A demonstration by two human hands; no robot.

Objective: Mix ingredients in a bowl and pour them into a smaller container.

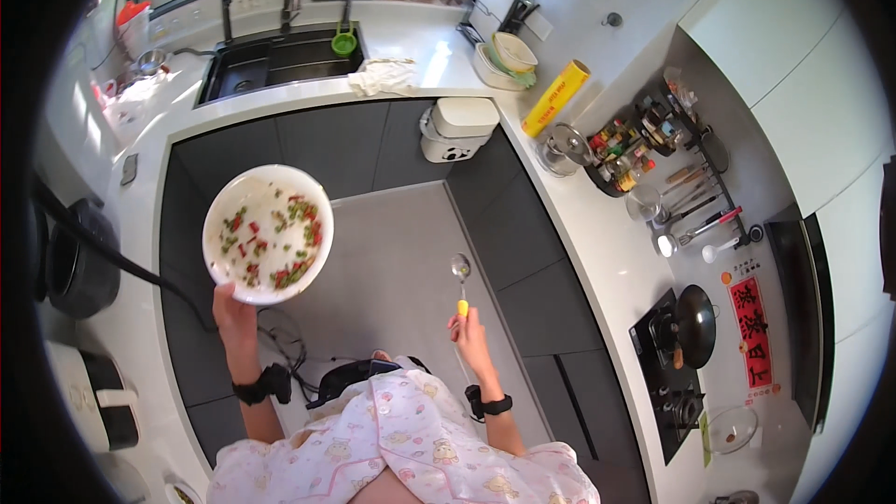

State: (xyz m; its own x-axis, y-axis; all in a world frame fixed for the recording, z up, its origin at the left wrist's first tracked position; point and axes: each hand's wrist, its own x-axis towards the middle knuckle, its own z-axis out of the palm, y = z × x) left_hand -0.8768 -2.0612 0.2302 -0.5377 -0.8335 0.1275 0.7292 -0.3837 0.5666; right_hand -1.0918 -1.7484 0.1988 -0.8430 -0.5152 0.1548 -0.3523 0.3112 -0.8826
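Note:
My left hand (236, 318) grips the near rim of a white bowl (269, 178), which hangs over the floor and is tilted so its inside faces me. Chopped red and green chili pieces (299, 213) cling to the bottom and sides of the bowl. In my right hand (470, 337) is a metal spoon (460, 267), held by its yellow handle with the head pointing away from me. A few bits seem to lie in the spoon's head. A gap of floor separates spoon and bowl.
Counters surround me on three sides. Ahead are a black sink (280, 63), a cloth (383, 77) and a white bin (458, 129). Rightward stand a seasoning rack (619, 154) and a wok (696, 325) on the gas stove (661, 385). A black cable (150, 280) runs at left.

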